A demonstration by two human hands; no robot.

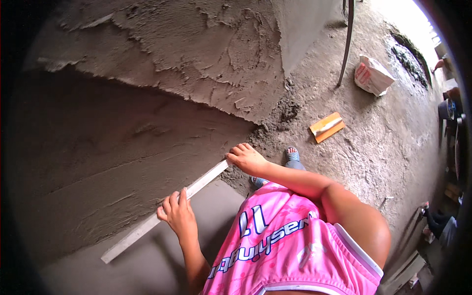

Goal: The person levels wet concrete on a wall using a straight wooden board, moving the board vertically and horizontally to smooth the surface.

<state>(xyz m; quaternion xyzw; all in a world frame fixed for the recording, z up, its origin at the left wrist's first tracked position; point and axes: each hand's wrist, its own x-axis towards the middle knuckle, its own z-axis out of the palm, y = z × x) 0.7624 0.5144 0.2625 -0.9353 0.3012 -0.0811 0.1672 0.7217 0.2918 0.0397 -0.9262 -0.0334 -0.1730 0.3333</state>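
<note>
A long pale straight bar (135, 233) runs diagonally over a plastered surface. My left hand (176, 214) grips it near the middle, fingers curled over it, and my right hand (246, 158) is closed on its upper right end. The bar lies along the lower edge of the rougher grey plastered face (108, 142), just above a smooth grey surface (83, 270). Lumpy wet mortar (258, 137) lies just beyond my right hand.
An orange float (327, 127) lies on the rough floor (359, 167). Farther off are a crumpled white sack (372, 76), an upright dark pole (346, 49), and wet mortar (408, 59). Buckets (446, 109) and assorted items line the right side. My sandaled feet (292, 154) stand below.
</note>
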